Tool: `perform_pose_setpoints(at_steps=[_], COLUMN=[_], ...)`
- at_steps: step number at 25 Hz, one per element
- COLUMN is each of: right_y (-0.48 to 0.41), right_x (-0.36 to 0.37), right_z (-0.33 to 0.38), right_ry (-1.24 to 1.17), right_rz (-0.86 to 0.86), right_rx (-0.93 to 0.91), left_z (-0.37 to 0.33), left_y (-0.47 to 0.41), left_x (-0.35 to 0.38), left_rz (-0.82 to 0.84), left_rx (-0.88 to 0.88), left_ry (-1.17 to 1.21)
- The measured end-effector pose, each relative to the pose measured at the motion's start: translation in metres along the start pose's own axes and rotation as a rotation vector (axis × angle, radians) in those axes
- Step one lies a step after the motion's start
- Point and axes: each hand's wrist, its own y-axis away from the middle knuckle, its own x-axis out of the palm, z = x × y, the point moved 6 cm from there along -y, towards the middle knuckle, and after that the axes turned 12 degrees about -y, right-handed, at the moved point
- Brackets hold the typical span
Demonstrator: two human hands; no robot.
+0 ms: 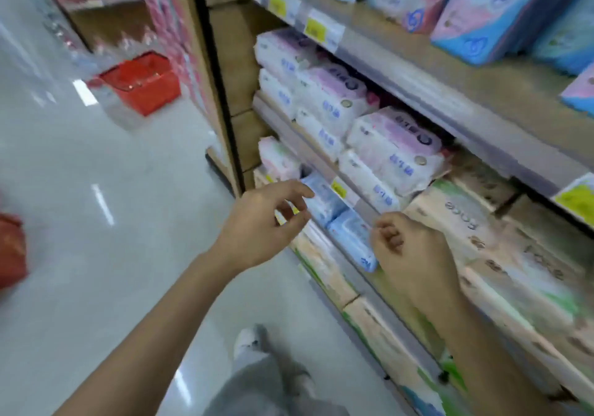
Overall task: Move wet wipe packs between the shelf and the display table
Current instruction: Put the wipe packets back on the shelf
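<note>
Head view: not much looks done yet tbh. 2 blue wet wipe packs [350,239] are seen sitting in the shelf [364,206], no tabletop in sight. On the left hand [257,222] fingers are held loosely spread beside 1 pack; on the right hand [414,255] they're curled, nothing pinched.
</note>
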Motion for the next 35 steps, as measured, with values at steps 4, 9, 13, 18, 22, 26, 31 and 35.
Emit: perform_pose_setpoints(at_steps=[4, 9, 13, 18, 22, 26, 31, 35], right_y=[0.012, 0.058, 0.104, 0.142, 0.147, 0.151, 0.181, 0.234], right_x=[0.138, 0.292, 0.385, 0.459, 0.521, 0.6, 0.723, 0.793], right_z=[0.063, 0.188, 0.273, 0.322, 0.353, 0.401, 0.528, 0.656], right_ry=[-0.018, -0.039, -0.036, -0.006, 0.043, 0.096, 0.154, 0.11], right_rz=[0.417, 0.8, 0.966, 1.119, 1.19, 1.271, 1.423, 1.526], right_rx=[-0.112, -0.35, -0.481, -0.448, -0.435, -0.441, -0.688, -0.936], left_z=[0.1, 0.189, 0.243, 0.308, 0.365, 0.432, 0.514, 0.55], left_y=[0.123, 0.293, 0.392, 0.441, 0.458, 0.481, 0.527, 0.575], left_x=[-0.043, -0.086, -0.126, -0.214, -0.278, -0.33, -0.392, -0.408], left_rz=[-0.086, -0.369, -0.542, -0.638, -0.719, -0.775, -0.832, -0.905], left_rx=[-0.409, -0.875, -1.099, -1.167, -1.202, -1.261, -1.431, -1.577], left_ry=[-0.123, 0.032, 0.086, 0.048, 0.059, 0.086, 0.124, 0.193])
